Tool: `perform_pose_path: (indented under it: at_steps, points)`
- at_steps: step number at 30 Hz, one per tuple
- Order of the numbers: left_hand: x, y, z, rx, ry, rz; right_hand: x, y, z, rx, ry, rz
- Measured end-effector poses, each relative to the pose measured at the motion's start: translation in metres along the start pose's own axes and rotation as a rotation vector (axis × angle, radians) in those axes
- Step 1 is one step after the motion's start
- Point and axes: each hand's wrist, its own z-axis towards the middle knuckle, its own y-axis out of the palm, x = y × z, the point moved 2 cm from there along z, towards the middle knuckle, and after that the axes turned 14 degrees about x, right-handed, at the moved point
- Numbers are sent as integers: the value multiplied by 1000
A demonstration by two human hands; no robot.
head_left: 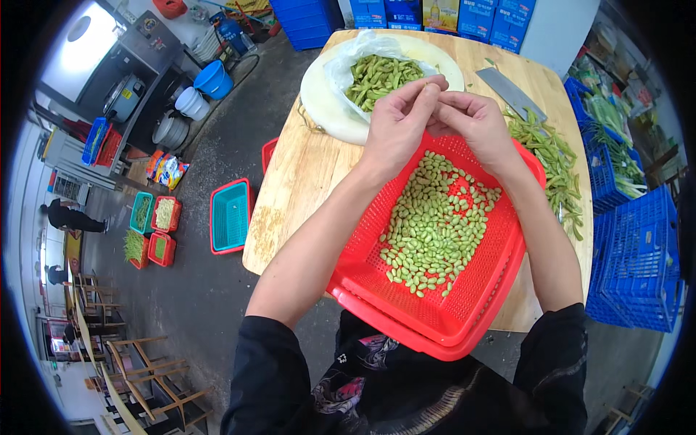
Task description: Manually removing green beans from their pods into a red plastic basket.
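Observation:
My left hand (pixel 405 111) and my right hand (pixel 470 117) are close together above the far end of a red perforated plastic basket (pixel 375 296). Their thumbs and fingers are pinched, and whatever lies between the fingertips is hidden. Shelled green soybeans (pixel 435 228) cover much of the basket's floor. Just beyond my hands, a clear plastic bag (pixel 338 76) of soybean pods (pixel 380 76) rests on a round white cutting board (pixel 318 103). More pods, many looking flat, form a pile (pixel 549 157) to the right of my right hand.
A cleaver blade (pixel 511 93) lies on the wooden table (pixel 304 190) by the pod pile. Blue crates (pixel 633 261) stand at the right. On the floor to the left are a teal basket (pixel 231 215) inside a red one and several vegetable baskets (pixel 161 247). A person (pixel 70 216) is far left.

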Motion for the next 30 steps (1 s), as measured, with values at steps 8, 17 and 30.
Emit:
perform_pose_path:
  at_steps: [8,17,30]
  points:
    - [10,-4,0,-164,-56,-38,-9,-20,2,-228,328,116]
    - [-3,-4,-1,18,-98,-24,5,-6,-1,-75,177,-58]
    - [-7,2,0,49,-90,-94,3,3,-3,43,39,-37]
